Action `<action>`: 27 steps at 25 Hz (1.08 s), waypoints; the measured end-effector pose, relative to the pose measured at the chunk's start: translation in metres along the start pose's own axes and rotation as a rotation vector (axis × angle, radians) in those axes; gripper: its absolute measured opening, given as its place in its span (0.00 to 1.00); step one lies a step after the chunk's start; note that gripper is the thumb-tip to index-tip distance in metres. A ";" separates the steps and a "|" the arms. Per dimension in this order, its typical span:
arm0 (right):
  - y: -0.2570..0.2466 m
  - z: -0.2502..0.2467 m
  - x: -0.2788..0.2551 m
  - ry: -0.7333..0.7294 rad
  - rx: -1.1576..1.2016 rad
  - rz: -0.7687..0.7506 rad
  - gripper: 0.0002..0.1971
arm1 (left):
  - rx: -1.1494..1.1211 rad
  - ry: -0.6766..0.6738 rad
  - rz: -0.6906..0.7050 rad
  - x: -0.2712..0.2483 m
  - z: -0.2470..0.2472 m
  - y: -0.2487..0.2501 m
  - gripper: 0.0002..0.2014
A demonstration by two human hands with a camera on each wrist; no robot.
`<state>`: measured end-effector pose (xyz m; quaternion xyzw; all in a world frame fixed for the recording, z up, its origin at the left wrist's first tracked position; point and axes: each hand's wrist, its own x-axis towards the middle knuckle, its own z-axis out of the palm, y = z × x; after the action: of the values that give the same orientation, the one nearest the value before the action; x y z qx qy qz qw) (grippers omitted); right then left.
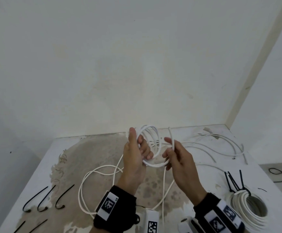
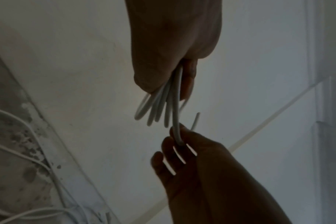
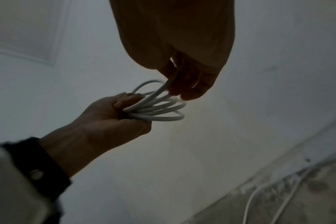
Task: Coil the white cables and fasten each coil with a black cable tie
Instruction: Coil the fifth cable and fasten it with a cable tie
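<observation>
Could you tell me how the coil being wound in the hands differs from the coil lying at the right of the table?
The coil in the hands is held in the air, the left hand gripping its loops and the right hand guiding a strand; the finished coil lies flat on the table. The held coil's loops splay loosely and bear no tie; the finished coil is tightly stacked and fastened with black cable ties. The held coil trails loose cable; the finished one does not. Both are white cable.

A stained white tabletop (image 1: 103, 148) carries loose white cable (image 1: 93, 175). Black ties (image 1: 41, 199) lie left. A tied coil (image 1: 249, 209) sits right.
</observation>
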<state>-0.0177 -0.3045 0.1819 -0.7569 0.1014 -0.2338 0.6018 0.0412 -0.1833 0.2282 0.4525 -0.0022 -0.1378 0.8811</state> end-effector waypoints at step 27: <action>0.004 -0.007 0.009 0.054 0.086 0.023 0.23 | 0.295 0.125 -0.057 0.022 -0.018 0.002 0.21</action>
<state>-0.0125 -0.3154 0.1811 -0.7226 0.1163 -0.2514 0.6333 0.0647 -0.1734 0.2166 0.5846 0.0454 -0.1324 0.7991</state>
